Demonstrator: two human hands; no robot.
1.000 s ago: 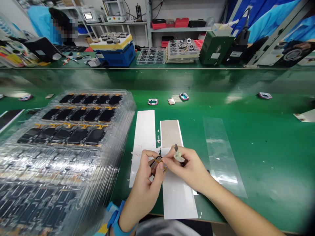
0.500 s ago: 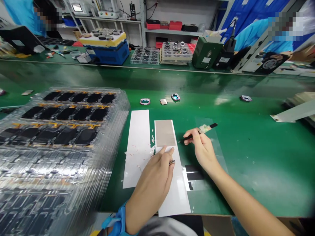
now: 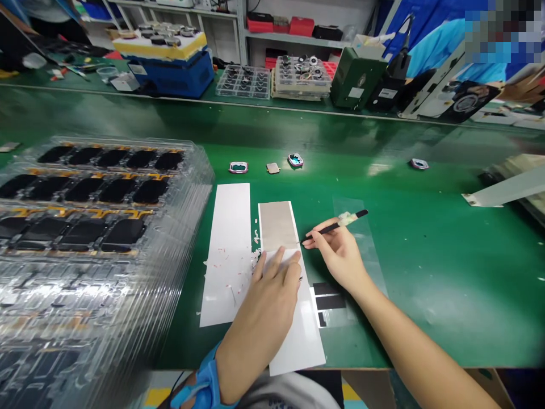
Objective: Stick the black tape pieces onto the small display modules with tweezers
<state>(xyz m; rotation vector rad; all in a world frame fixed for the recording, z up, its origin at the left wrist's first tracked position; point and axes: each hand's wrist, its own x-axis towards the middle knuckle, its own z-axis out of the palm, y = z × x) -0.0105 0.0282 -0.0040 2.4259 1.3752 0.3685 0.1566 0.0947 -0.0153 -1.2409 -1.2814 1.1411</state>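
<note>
My right hand [image 3: 336, 255] pinches a pointed black tool [image 3: 330, 229] like a pen, its tip angled just beside the beige sheet [image 3: 277, 225] for fine control. My left hand [image 3: 264, 318] lies spread on the white liner strip [image 3: 298, 335] near the tabletop's front edge, pinning it flat; whether those fingers also hold a small part, I cannot tell.

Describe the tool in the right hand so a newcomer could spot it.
On the green bench, two white strips lie side by side. Beside them, the right hand pinches a slim black tool, wrapped in pale tape near its far end.
</note>
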